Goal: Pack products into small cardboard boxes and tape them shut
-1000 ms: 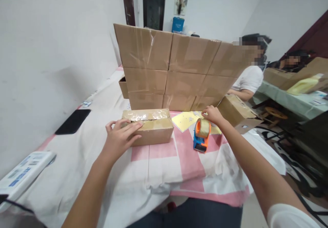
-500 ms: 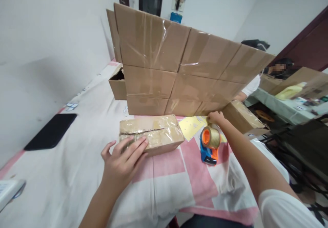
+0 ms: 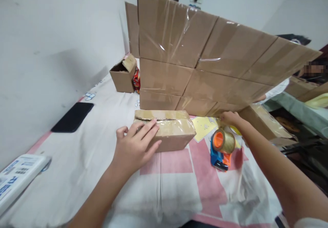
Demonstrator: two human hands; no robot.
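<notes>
A small cardboard box (image 3: 172,132) wrapped in clear tape lies on the pink and white cloth (image 3: 174,187). My left hand (image 3: 134,145) rests flat on its near left part, fingers stretched out. My right hand (image 3: 230,118) reaches past an orange and blue tape dispenser (image 3: 220,147) to the yellow sheets (image 3: 205,127) at the foot of the box stack; its fingers look pinched, and what they hold is hidden.
A wall of taped cardboard boxes (image 3: 205,64) stands behind. An open small box (image 3: 123,74) sits at the back left, a black pad (image 3: 72,117) by the wall, a white printed pack (image 3: 17,176) at the near left. Another box (image 3: 263,122) lies right.
The view has moved closer and to the right. My left hand has stayed on the small box. My right hand has reached further back, beyond the tape dispenser.
</notes>
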